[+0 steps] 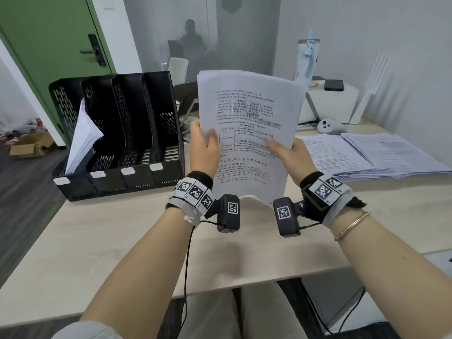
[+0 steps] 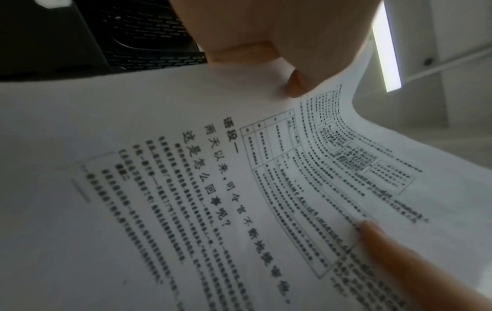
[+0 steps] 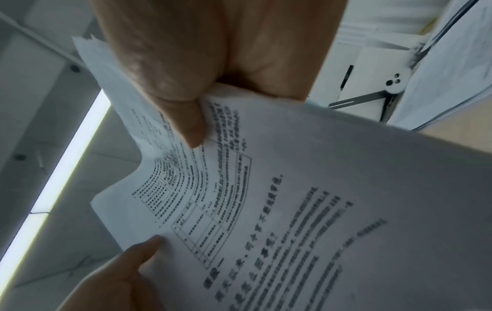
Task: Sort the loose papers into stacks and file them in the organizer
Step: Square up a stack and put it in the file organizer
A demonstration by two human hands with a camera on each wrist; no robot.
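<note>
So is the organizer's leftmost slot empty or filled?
Filled: papers lean inside the leftmost slot of the organizer; the other three slots look empty.

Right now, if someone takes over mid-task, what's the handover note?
Left hand and right hand both grip one bundle of printed papers, held upright above the table.
Black organizer on the left: only the leftmost slot holds papers; the other three look empty.
More loose papers lie spread on the table to the right.
Left: file the held bundle, then sort and file the rest.
</note>
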